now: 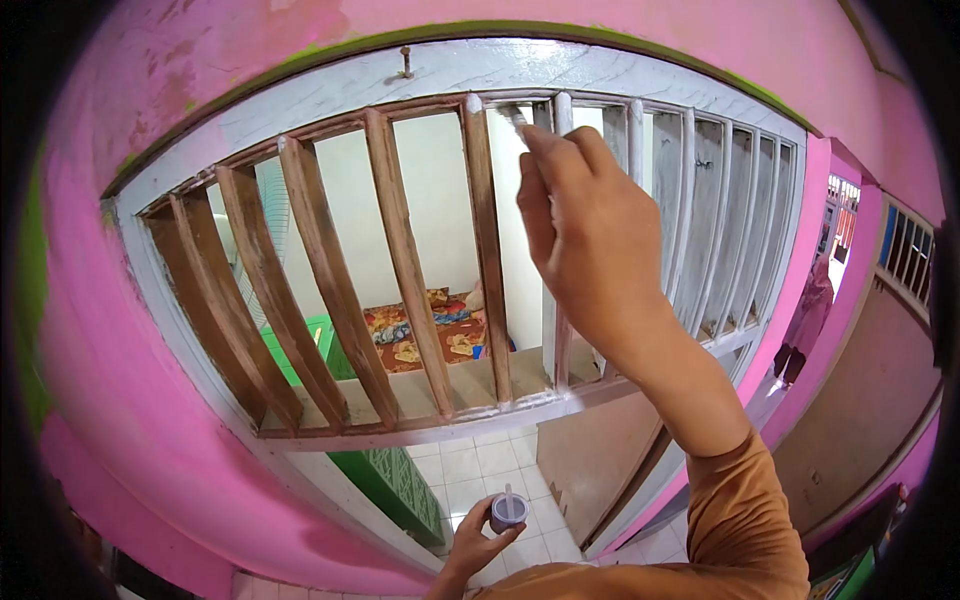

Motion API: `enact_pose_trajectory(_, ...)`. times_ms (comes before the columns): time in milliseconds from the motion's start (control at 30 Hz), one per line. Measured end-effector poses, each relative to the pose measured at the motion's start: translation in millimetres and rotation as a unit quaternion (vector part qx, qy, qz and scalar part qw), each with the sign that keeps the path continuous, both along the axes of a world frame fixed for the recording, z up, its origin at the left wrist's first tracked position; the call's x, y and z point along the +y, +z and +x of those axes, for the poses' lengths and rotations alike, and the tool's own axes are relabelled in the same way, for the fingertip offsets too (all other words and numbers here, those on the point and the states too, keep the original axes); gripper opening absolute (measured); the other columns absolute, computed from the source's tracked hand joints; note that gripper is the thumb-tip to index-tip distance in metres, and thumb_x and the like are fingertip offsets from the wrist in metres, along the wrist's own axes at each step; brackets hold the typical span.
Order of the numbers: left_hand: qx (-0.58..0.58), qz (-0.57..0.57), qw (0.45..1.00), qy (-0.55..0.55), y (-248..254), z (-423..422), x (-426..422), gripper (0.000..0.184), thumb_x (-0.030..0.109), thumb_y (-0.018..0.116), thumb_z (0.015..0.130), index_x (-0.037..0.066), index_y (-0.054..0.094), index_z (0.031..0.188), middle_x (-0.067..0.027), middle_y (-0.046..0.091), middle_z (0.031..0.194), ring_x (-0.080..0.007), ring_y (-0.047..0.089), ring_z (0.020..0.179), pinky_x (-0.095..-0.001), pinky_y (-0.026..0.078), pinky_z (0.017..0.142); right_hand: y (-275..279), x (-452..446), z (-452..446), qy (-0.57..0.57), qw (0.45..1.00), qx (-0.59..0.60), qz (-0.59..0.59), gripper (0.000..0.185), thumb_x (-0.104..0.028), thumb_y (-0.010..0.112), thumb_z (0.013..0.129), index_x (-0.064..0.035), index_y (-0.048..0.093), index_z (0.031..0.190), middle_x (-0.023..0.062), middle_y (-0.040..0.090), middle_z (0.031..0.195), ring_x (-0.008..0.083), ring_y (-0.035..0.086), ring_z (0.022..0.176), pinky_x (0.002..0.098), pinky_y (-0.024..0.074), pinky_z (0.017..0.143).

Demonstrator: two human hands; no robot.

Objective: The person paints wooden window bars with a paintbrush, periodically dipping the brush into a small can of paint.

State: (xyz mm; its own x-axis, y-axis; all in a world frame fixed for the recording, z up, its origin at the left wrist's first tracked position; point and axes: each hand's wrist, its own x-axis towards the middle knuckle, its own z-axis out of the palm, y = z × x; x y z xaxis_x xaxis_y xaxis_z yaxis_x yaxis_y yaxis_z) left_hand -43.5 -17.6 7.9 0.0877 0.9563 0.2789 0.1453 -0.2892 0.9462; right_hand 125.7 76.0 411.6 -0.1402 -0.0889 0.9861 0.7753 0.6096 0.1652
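Note:
My right hand (592, 235) is raised to the top of a slatted transom and closed on a paintbrush (514, 116). The bristles touch the upper inner edge of the frame, between two slats; most of the handle is hidden in my fist. Low in front of me, my left hand (484, 545) grips a small paint container (508, 512) with a pale stick-like piece standing in it. Slats to the right, such as the white slat (686, 210), are coated white or grey. Those to the left, like the brown slat (408, 260), show mostly bare brown wood.
A white outer frame (470, 68) with a rusty nail (406, 62) borders the slats, set in a pink wall (110, 330). Beyond lies a room with patterned bedding (440, 325). Below stands a brown door (600, 455). Another person (808, 315) is at the far right.

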Motion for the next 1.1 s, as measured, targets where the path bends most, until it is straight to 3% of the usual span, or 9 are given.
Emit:
enact_pose_trajectory(67,0.01,0.004,1.0,0.001,4,-1,-1,0.06,0.013,0.086,0.083,-0.002,0.057,0.134,-0.0078,0.068,0.118,-0.0158,0.065,0.109,-0.0302,0.051,0.095,0,-4,4,0.014,0.999,0.017,0.044,0.026,0.002,0.068,0.091,-0.0013,0.066,0.117,0.0115,0.06,0.085,0.028,0.06,0.061,0.039,0.0468,0.053)
enact_pose_trajectory(200,0.014,0.014,1.0,0.006,3,-1,1,0.059,0.015,0.086,0.083,-0.001,0.058,0.133,-0.0077,0.068,0.117,-0.0152,0.065,0.109,-0.0294,0.051,0.094,-18,-28,7,0.063,0.997,0.038,0.02,0.024,0.004,0.066,0.091,0.0006,0.068,0.115,0.0118,0.058,0.083,0.0232,0.056,0.057,0.035,0.0439,0.051)
enact_pose_trajectory(367,0.032,0.007,0.999,0.006,10,-2,-1,0.06,0.016,0.087,0.083,-0.002,0.058,0.133,-0.0082,0.068,0.117,-0.0152,0.065,0.109,-0.0295,0.051,0.094,-11,-11,2,0.026,1.0,0.009,-0.006,0.025,0.003,0.068,0.091,0.0,0.067,0.116,0.0126,0.059,0.084,0.0241,0.057,0.059,0.0355,0.0448,0.053)
enact_pose_trajectory(433,0.038,0.01,0.999,0.009,11,-2,-1,0.06,0.016,0.087,0.083,-0.002,0.058,0.133,-0.0085,0.068,0.117,-0.0152,0.065,0.109,-0.0296,0.051,0.094,-3,-5,9,0.05,0.997,-0.011,0.063,0.03,-0.001,0.068,0.09,0.0006,0.062,0.12,0.0132,0.057,0.087,0.0306,0.061,0.064,0.0409,0.0492,0.054)
enact_pose_trajectory(600,0.029,0.011,0.999,0.008,2,-2,2,0.06,0.014,0.087,0.083,-0.002,0.058,0.133,-0.0088,0.068,0.118,-0.0153,0.065,0.11,-0.0301,0.051,0.095,-19,-36,22,0.055,0.998,0.002,0.024,0.038,0.006,0.07,0.086,0.0008,0.064,0.124,0.0113,0.056,0.086,0.0245,0.058,0.063,0.0357,0.0454,0.052)
enact_pose_trajectory(733,0.013,0.006,1.0,0.0,-8,-4,5,0.059,0.011,0.086,0.083,-0.003,0.057,0.133,-0.0088,0.067,0.119,-0.0161,0.065,0.111,-0.0307,0.051,0.097,-30,-40,25,0.094,0.994,-0.039,0.034,0.047,0.007,0.072,0.08,0.0007,0.065,0.126,0.0125,0.056,0.088,0.025,0.06,0.068,0.0357,0.0465,0.054)
enact_pose_trajectory(833,-0.017,-0.02,1.0,-0.009,-5,-3,6,0.063,0.022,0.088,0.082,0.0,0.058,0.132,-0.0108,0.067,0.121,-0.0194,0.065,0.114,-0.0327,0.051,0.099,-27,-32,31,0.112,0.991,-0.063,0.03,0.051,0.008,0.073,0.076,0.0,0.065,0.126,0.0138,0.055,0.092,0.0264,0.06,0.073,0.0366,0.049,0.058)
enact_pose_trajectory(867,-0.008,-0.017,1.0,-0.011,-6,-2,7,0.063,0.021,0.088,0.082,0.0,0.058,0.133,-0.0108,0.066,0.121,-0.0194,0.065,0.114,-0.0327,0.052,0.099,-27,-30,33,0.098,0.994,-0.044,0.022,0.041,0.012,0.07,0.086,-0.003,0.068,0.124,0.0111,0.053,0.097,0.02,0.059,0.075,0.0303,0.0485,0.06)
enact_pose_trajectory(1100,0.032,-0.001,0.999,-0.018,0,3,8,0.064,0.022,0.088,0.082,-0.001,0.058,0.133,-0.0106,0.067,0.119,-0.0184,0.065,0.112,-0.0315,0.052,0.097,-24,-25,61,0.054,0.997,0.004,0.06,0.045,0.009,0.072,0.082,-0.0029,0.066,0.124,0.0125,0.054,0.095,0.0242,0.06,0.073,0.0351,0.0492,0.059)
